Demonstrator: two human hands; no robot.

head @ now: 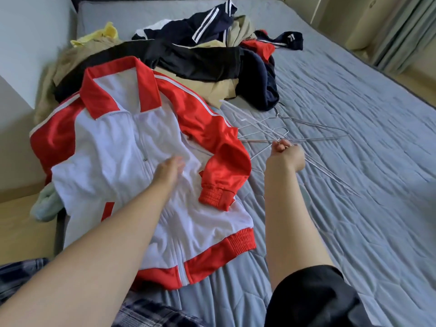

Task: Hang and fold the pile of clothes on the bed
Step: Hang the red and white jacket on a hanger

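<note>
A red and white jacket [132, 161] is laid front-up on the grey bed [354, 161], its collar turned toward 12 o'clock. The left hand [168, 168] is rested on the jacket's white front just beside the zip, its fingers blurred but seemingly flat. At 3 o'clock of the jacket, a tangle of wire hangers [271, 131] is gripped by the right hand [286, 153], fingers curled round the wires. A pile of clothes [200, 50], dark, tan and striped, is heaped at 12 o'clock beyond the collar.
</note>
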